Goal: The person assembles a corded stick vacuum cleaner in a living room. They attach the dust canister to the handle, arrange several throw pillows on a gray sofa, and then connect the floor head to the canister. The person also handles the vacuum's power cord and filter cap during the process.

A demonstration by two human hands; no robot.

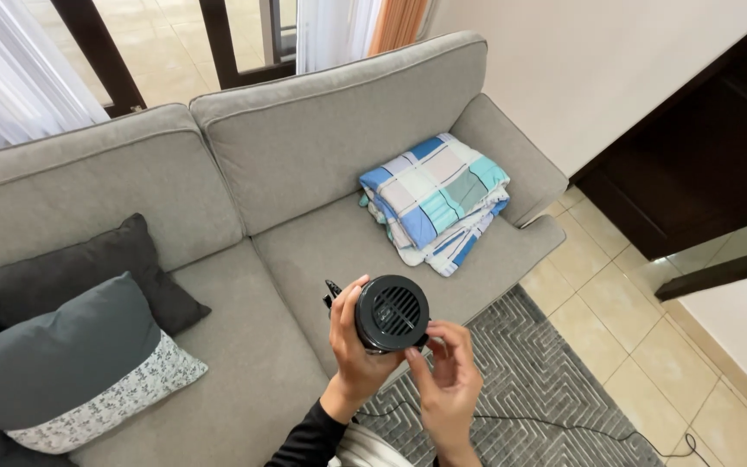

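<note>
A black round device with a slotted grille on its end is held up in front of a grey sofa. My left hand wraps around its barrel from the left. My right hand is just below and to the right, fingertips touching the device's lower edge. A thin black cord trails over the rug on the floor.
A folded blue, teal and white checked blanket lies on the sofa's right seat. Dark cushions are piled at the left end. A grey patterned rug and beige floor tiles lie to the right, by dark wooden furniture.
</note>
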